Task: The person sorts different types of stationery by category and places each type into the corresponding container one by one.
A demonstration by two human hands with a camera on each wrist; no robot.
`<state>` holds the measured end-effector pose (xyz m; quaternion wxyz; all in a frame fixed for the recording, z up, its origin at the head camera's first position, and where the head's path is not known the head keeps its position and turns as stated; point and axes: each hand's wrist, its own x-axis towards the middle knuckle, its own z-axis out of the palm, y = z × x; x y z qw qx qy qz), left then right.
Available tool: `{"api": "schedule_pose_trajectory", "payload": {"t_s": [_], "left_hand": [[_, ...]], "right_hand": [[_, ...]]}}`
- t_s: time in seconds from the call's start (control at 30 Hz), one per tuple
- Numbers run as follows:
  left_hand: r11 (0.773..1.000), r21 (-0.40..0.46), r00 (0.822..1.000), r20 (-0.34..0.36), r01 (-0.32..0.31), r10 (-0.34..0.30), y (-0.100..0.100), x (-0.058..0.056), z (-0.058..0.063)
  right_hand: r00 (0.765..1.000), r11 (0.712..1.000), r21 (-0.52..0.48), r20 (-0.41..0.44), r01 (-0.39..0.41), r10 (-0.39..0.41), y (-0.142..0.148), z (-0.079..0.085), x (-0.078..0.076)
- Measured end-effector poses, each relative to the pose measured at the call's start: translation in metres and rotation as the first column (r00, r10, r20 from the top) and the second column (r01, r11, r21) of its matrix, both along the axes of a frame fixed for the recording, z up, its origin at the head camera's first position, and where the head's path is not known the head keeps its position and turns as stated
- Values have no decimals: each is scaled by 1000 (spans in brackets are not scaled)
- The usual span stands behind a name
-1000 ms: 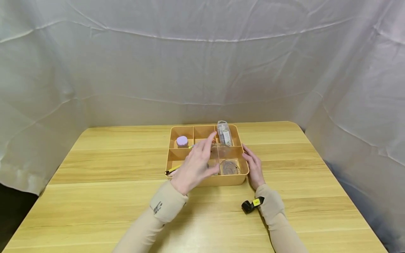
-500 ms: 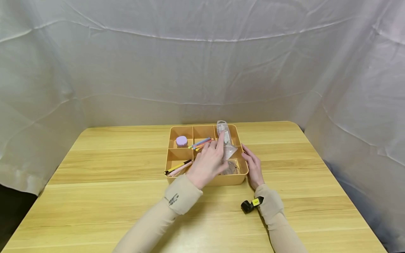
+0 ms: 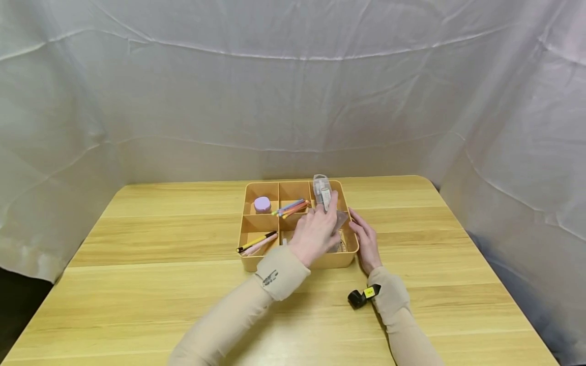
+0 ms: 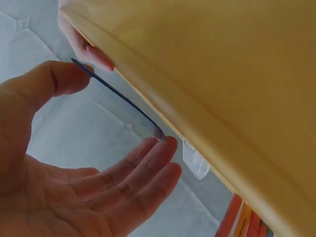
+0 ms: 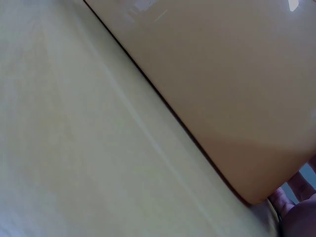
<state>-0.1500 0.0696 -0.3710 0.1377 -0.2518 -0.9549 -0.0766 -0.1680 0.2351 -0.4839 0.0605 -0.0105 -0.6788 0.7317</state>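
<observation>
My left hand (image 3: pixel 313 235) is over the front right compartments of the tan divided box (image 3: pixel 339 261). Between thumb and fingertips it pinches a thin clear set square (image 3: pixel 340 220), which shows edge-on in the left wrist view as a thin blue-edged plate (image 4: pixel 118 94). A clear round protractor (image 3: pixel 343 247) lies in the front right compartment, partly hidden by that hand. At the box's right side, my right hand (image 3: pixel 368 243) rests with extended fingers against the wall and rim. In the right wrist view only part of that hand (image 5: pixel 298 202) shows, at the box corner.
A clear case (image 3: pixel 322 189) leans out of the back right compartment. Other compartments bear a lilac round-cornered container (image 3: pixel 262 204), coloured pens (image 3: pixel 293 207), and yellow-black and pink pens (image 3: pixel 258 242). The box stands on a wooden table (image 3: pixel 160 244), with grey cloth behind.
My left hand has moved right across the box with the set square, from the middle compartments to the front right one, uncovering the pens at left. My right hand stays at the box.
</observation>
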Motion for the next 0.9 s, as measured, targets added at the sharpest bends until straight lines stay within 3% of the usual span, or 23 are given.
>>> {"api": "schedule_pose_trajectory", "payload": {"t_s": [0.33, 0.63, 0.9], "left_hand": [[995, -95, 999, -29, -41, 39, 7, -2, -6], [974, -206, 995, -66, -91, 79, 18, -2, -11], [968, -224, 991, -100, -113, 93, 21, -1, -17]], "right_hand": [[1000, 1000, -1, -20, 1, -1, 0, -1, -1], [999, 1000, -4, -31, 12, -12, 0, -1, -1], [999, 1000, 14, -44, 15, -14, 0, -1, -1]]}}
